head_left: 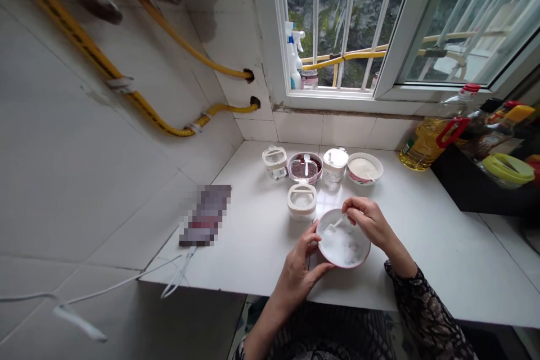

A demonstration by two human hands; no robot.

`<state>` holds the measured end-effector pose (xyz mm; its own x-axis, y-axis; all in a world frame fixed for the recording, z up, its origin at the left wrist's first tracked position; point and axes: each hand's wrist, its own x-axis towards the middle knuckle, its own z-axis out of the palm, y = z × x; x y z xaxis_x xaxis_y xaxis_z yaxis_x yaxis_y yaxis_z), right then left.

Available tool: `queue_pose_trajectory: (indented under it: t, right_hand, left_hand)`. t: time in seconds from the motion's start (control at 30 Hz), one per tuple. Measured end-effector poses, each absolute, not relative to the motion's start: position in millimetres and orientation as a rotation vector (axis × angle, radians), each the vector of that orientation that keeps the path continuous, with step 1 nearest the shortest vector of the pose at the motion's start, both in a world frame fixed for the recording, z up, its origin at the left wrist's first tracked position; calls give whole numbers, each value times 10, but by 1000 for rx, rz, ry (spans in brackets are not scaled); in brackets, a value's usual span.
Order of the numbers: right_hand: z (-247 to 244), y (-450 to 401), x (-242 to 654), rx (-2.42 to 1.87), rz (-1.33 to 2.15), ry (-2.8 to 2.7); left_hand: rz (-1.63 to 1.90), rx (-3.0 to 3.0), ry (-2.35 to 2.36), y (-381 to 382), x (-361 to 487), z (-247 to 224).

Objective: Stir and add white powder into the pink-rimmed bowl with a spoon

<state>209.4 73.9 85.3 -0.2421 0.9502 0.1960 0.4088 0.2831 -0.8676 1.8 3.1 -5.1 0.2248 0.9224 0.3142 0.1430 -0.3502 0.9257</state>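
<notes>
White tiled surface point(253, 261). Toward the back: three small containers point(275, 170), bowl of dark red stuff point(316, 165), bowl of white grains point(363, 168), oil bottle point(417, 146), black box point(458, 183) on the right. Pixelated thing point(205, 216) at left. Can't tell if the pink-rimmed bowl point(346, 250) touches it.

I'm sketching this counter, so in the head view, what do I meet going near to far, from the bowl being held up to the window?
Held bowl → front jar → bowl with dark red contents → tiled wall → window frame.
</notes>
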Motion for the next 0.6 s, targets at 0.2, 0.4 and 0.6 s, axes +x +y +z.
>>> queue_pose_trajectory:
  t: [0.2, 0.4, 0.6]
  right_hand:
    - [847, 755, 2094, -1223, 1125, -1603]
    - [815, 784, 2103, -1179, 1195, -1518]
    - [820, 790, 2103, -1149, 1239, -1458]
  left_hand:
    - [1187, 1678, 1002, 33, 26, -59]
    - [1186, 1668, 1015, 30, 21, -45]
    - [1217, 1674, 997, 39, 22, -45]
